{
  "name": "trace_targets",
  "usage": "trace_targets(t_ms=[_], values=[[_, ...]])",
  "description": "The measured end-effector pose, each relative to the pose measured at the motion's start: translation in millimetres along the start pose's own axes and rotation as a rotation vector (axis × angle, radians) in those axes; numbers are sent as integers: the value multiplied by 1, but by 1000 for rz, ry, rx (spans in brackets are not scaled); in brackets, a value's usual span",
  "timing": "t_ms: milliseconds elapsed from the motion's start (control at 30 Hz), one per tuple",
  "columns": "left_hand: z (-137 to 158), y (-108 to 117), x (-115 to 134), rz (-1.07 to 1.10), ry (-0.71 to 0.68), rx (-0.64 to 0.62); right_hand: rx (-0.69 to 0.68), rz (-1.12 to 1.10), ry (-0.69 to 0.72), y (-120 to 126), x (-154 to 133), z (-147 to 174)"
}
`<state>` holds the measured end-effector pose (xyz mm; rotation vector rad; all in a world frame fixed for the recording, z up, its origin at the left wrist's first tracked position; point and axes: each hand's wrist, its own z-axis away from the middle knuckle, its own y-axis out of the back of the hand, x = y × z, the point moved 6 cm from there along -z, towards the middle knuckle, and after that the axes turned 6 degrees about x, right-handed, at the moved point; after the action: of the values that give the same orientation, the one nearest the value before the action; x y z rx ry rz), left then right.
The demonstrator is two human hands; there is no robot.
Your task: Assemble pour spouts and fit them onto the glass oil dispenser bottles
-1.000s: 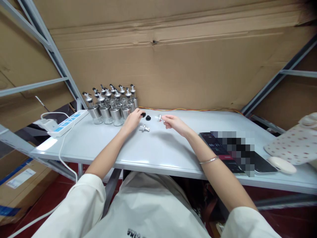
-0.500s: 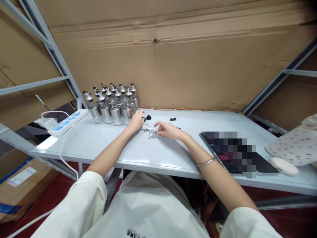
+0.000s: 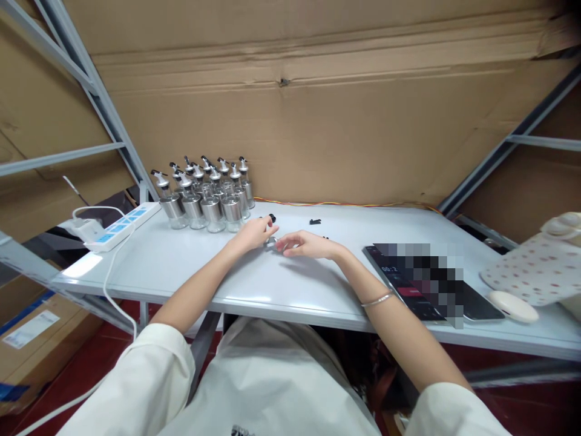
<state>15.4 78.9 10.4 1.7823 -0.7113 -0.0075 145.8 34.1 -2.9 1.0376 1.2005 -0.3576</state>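
My left hand reaches over the table with its thumb and forefinger apart. Close under it, between both hands, lies a small silver metal pourer part, mostly hidden. My right hand is palm-down with loosely bent, separated fingers, the fingertips right beside that part; whether they touch it I cannot tell. Behind my left hand is a black stopper. A black lever piece rests farther right, and tiny black bits show behind my right hand. Several glass-and-steel oil bottles stand at the left, many with pourer tops.
A white power strip with a plug and cable lies at the table's left end. On the right are a dark tablet, partly blurred out, a cream round object and a spotted pouch. Cardboard walls the back.
My hands have come closer together, the left moving right and the right reaching over the silver parts. Those parts, plainly visible before, are now mostly covered. The view has shifted slightly.
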Motion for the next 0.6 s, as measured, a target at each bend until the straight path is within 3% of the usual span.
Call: trace_targets(t_ms=[67,167,267,333,433,600], values=[[-1,23,-2,-15,3,143,7,-13,3,1,-1,0],[3,75,-19,77,52,585,40,-42,-20,3,-1,1],[19,117,-59,172,207,1052,92,-79,-36,6,-1,0],[26,131,-89,189,322,1215,125,-104,-30,8,-1,-1],[26,137,-133,213,456,1231,169,-131,-20,13,1,-2],[11,125,-179,345,548,1009,213,-153,11,19,1,-1]])
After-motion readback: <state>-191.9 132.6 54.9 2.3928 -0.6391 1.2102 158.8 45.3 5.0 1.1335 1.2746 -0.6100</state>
